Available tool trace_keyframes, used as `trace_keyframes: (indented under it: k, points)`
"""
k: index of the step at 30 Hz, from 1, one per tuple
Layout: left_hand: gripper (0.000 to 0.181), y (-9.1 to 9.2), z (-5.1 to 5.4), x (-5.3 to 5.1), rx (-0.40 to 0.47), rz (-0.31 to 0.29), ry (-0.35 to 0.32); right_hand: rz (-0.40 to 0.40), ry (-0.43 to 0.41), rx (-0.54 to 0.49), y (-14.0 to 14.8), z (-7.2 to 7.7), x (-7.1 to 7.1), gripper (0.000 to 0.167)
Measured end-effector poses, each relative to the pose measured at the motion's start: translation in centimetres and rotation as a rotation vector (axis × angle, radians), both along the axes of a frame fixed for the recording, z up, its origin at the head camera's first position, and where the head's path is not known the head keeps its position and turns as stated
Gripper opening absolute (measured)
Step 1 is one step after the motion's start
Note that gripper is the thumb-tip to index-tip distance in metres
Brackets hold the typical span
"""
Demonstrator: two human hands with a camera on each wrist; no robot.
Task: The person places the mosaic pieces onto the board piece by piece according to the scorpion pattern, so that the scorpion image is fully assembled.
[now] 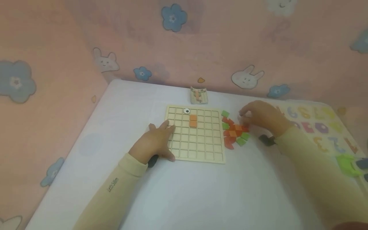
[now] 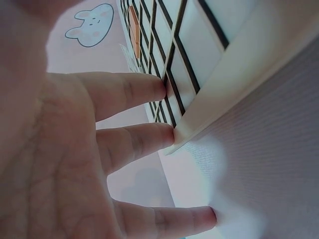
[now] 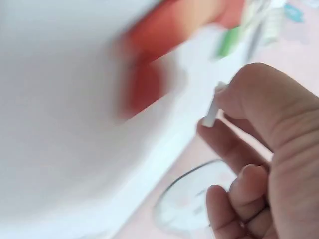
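Note:
A wooden grid board [image 1: 205, 147] lies flat on the white table. One round eye piece [image 1: 187, 111] sits in its top row, and two orange square tiles [image 1: 193, 121] lie one above the other just below and to the right. My left hand [image 1: 153, 142] is at the board's left edge with fingers spread; in the left wrist view, two fingertips touch the board's rim. Over the table, right of the board, my right hand [image 1: 263, 115] pinches a small white flat piece [image 3: 213, 110] between thumb and finger, seen edge-on. Its face is hidden.
Loose red, orange and green tiles [image 1: 232, 133] are heaped by the board's right edge. Behind the board stands a small picture card [image 1: 198, 95]. A number puzzle board [image 1: 311, 111] lies at the right, with a bright green object [image 1: 348, 165] nearer. Patterned pink walls border the table.

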State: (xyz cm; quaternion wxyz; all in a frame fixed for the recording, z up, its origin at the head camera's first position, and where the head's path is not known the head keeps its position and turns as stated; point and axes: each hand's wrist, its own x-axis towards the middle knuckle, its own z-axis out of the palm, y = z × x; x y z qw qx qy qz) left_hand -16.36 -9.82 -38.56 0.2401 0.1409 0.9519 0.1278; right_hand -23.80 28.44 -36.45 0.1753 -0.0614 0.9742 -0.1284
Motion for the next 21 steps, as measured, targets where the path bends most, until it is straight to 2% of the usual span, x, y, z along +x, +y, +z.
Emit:
trace_keyframes:
  k: [2,6,10,13,18,21]
  points:
    - [0.126,0.1,0.0,0.0,-0.005,-0.008,0.004,-0.012,-0.011,-0.056,-1.7,0.4,-0.4,0.036]
    - [0.126,0.2,0.0,-0.1,-0.010,-0.017,0.007,0.051,0.018,-0.094,-5.0,0.5,-1.3,0.031]
    - [0.126,0.3,-0.1,-0.1,-0.008,-0.020,0.005,0.139,0.083,-0.141,-7.6,-0.4,-2.2,0.028]
    - [0.127,0.2,-0.2,-0.1,-0.007,-0.018,0.006,0.236,0.144,-0.155,-9.4,-1.6,-3.1,0.023]
    - [0.127,0.0,-0.2,0.0,-0.007,-0.017,0.012,0.317,0.193,-0.056,-12.0,-2.8,-4.3,0.016]
    - [0.127,0.0,-0.1,0.0,-0.001,-0.014,0.009,0.379,0.236,0.030,-12.8,-3.1,-4.4,0.026]
